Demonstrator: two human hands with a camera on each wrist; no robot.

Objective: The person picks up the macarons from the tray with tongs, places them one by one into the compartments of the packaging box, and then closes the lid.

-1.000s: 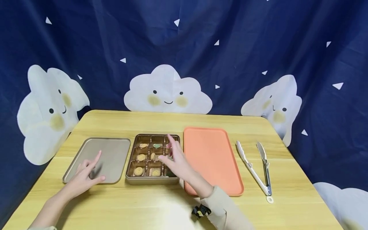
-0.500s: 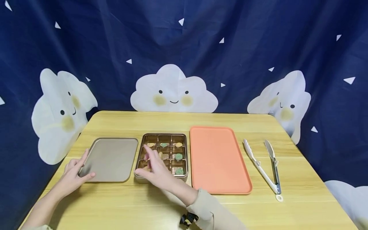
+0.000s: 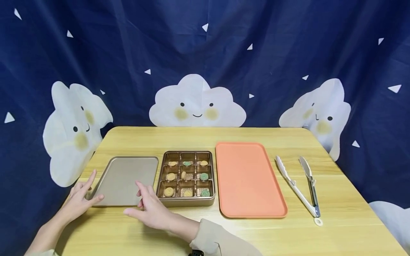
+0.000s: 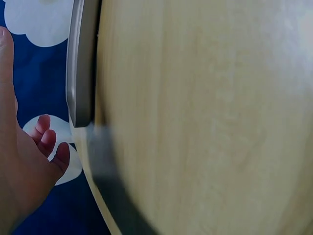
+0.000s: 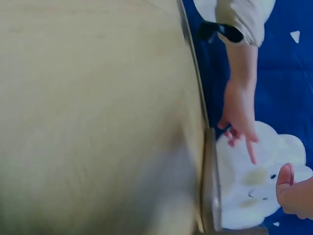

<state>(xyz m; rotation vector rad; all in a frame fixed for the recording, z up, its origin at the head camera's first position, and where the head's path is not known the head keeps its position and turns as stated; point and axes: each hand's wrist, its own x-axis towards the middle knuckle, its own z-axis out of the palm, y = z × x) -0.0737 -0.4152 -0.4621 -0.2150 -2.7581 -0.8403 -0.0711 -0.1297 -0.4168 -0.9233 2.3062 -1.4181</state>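
Note:
In the head view my left hand is at the left edge of a flat bronze tin lid, fingers spread and extended. I cannot tell whether it touches the rim. My right hand hovers by the lid's front right corner, thumb and index finger apart, holding nothing. Right of the lid stands a bronze cookie tin with a brown divided tray. Its compartments hold yellow cookies and green cookies. One yellow cookie in the middle stands on edge. The left wrist view shows the lid's rim beside the left hand.
An orange tray lies right of the tin. Farther right, spread metal tongs with a white ring rest on the wooden table. A dark blue curtain with clouds hangs behind the table.
My right hand has moved left from above the cookie tin to the lid's front corner. My left hand has shifted from over the lid to its left edge. The head view has turned slightly left.

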